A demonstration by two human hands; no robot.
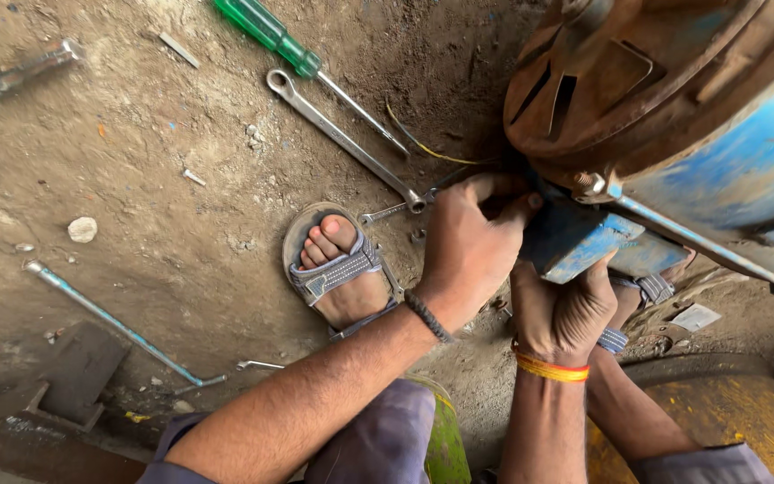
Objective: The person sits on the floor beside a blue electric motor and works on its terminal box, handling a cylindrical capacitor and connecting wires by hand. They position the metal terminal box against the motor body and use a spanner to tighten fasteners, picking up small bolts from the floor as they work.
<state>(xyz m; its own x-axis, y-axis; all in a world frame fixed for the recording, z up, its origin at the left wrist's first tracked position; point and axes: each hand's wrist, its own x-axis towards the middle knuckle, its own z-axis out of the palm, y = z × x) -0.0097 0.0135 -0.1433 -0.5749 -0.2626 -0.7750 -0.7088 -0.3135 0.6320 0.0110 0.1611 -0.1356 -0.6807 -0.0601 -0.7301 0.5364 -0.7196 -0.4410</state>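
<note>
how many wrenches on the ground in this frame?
2 clearly visible. A long wrench lies diagonally beside the green-handled screwdriver; a small wrench lies by the left hand, near the sandalled foot. More may be hidden under the hands or the blue motor.

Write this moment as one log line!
left hand: reaching under rusty motor | right hand: gripping blue foot | spanner: on ground

The left hand (469, 251) wears a dark braided band at the wrist; the right hand (563, 309) wears a yellow and orange thread band. Both forearms are bare above greyish-purple rolled sleeves (378, 439). At ten o'clock from the left hand, the foot wears a grey strapped sandal (338, 269).
</note>
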